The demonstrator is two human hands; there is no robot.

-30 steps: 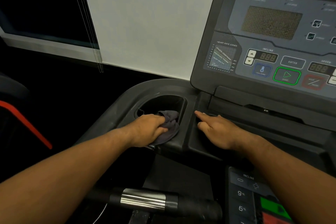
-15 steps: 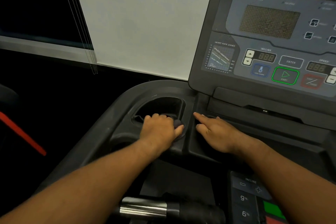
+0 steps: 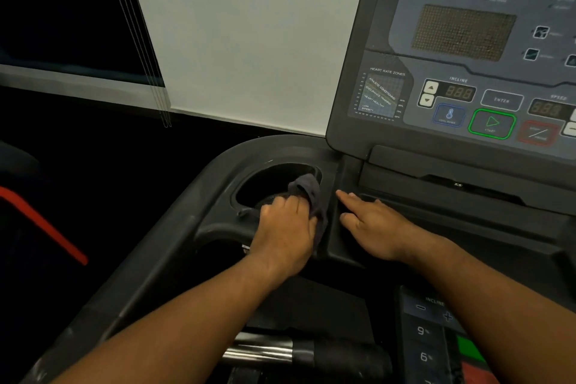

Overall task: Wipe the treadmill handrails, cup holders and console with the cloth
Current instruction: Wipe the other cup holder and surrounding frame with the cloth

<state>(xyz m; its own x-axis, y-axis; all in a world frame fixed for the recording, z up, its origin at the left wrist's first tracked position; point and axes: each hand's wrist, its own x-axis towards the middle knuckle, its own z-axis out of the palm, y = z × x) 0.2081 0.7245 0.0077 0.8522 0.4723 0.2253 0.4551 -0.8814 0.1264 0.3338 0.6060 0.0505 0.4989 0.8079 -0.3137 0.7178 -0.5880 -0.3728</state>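
Grey cloth [image 3: 310, 196] gripped in left hand [image 3: 285, 234] at cup holder [image 3: 249, 179]; right hand [image 3: 377, 227] flat, fingers straight.

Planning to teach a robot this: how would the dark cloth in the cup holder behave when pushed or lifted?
Probably floppy: the cloth bunches into folds where the left hand grips it. Likely light, since a crumpled end stands up unsupported. It would probably drag and conform rather than roll, as it drapes over the cup holder rim.
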